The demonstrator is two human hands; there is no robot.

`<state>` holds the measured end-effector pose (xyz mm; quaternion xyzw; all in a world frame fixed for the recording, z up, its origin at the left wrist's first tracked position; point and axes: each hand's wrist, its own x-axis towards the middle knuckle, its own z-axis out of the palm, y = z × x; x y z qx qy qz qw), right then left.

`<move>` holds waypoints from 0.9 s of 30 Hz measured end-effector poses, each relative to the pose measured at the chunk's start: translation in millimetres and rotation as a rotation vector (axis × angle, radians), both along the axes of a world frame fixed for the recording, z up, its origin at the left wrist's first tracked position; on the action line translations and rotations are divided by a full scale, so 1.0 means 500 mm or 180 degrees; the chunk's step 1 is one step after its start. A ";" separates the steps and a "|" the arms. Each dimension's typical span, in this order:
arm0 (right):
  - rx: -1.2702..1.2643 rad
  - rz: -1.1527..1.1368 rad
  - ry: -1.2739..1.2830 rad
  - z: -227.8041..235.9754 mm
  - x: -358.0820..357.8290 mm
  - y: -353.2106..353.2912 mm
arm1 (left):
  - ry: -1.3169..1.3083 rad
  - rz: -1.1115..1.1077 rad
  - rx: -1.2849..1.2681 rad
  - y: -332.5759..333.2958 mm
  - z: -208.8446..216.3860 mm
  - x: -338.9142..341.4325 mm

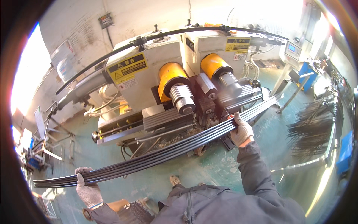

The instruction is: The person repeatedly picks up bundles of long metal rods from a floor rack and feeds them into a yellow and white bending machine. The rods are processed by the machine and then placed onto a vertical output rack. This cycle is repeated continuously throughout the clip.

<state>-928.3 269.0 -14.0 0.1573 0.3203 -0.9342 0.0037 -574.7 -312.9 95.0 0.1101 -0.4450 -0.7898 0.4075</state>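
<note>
Fingers of left hand and right hand grasp rods, likely stiff and weighty, best held wide apart.

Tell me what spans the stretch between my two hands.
Several long dark rods run from the gloved left hand to the gloved right hand, as the head view shows.

rods: smooth glossy metal | jacket: matt cloth | rollers: shiny ridged metal
</note>
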 end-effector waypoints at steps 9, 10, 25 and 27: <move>0.0310 -0.0735 0.0360 0.012 -0.092 -0.211 | -0.0581 -0.0179 0.0591 -0.172 -0.136 -0.262; 0.0252 -0.0871 0.0007 0.018 -0.115 -0.221 | -0.0615 -0.0326 0.0626 -0.176 -0.151 -0.287; 0.8364 0.0630 0.0027 -0.090 -0.253 -0.217 | -0.0592 -0.0981 0.1470 -0.090 -0.234 -0.480; 0.8528 0.1490 0.0010 -0.091 -0.258 -0.214 | -0.0534 -0.0748 0.1519 -0.140 -0.219 -0.476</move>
